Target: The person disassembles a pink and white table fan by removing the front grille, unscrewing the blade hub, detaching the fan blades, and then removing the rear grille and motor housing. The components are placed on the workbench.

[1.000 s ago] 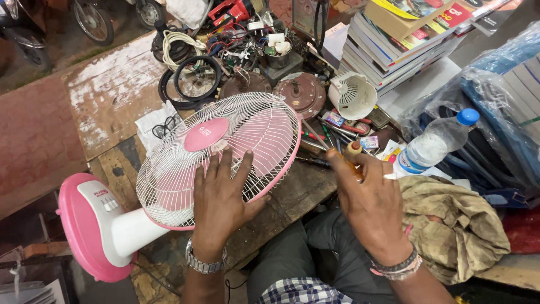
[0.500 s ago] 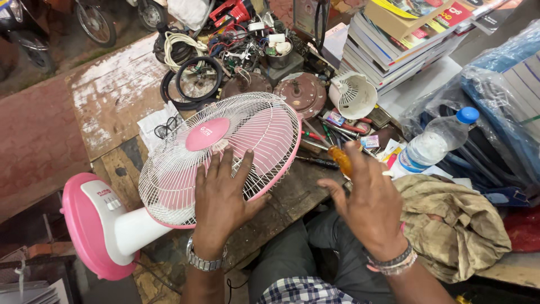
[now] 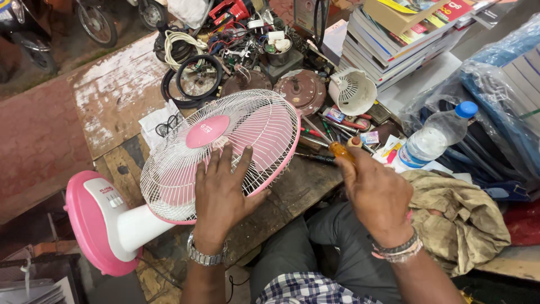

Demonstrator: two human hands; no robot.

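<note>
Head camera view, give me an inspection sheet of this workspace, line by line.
Surface: worn wooden bench, paint flaking, edges chipped.
Job's things: pink table fan lying tilted, its white wire grille facing up; orange-handled screwdriver.
Clutter: metal motor parts, white plastic housing, hand tools, water bottle, stacked books, crumpled cloth.
Hands: left hand pressed flat on the grille; right hand gripping the screwdriver.
Cables: white coil and black rubber rings at the bench's far side.
Surroundings: motorbike wheels on the ground beyond the bench.
</note>
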